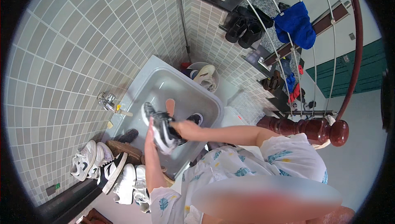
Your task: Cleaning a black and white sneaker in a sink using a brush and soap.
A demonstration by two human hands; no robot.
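Note:
Over the grey sink, a black-and-white sneaker [163, 135] is held tilted, its toe toward the tap. My left hand [151, 132] grips it along the left side of its sole. My right hand [186, 129] is closed at the shoe's opening and laces, slightly blurred. Whether its fingers pinch the shoe or a small thing is hidden. A pinkish insole [170, 106] lies on the sink floor just beyond the sneaker. To the right of it, partly behind my right hand, lies a second dark shoe [195, 119] with a pale rim.
The sink's rim [153, 64] surrounds the work. A metal tap [108, 101] is on the tiled wall at left. Several sneakers [123, 183] line the near left edge. A bucket [215, 78] with shoes stands beyond the sink. Stair railings [314, 72] rise at right.

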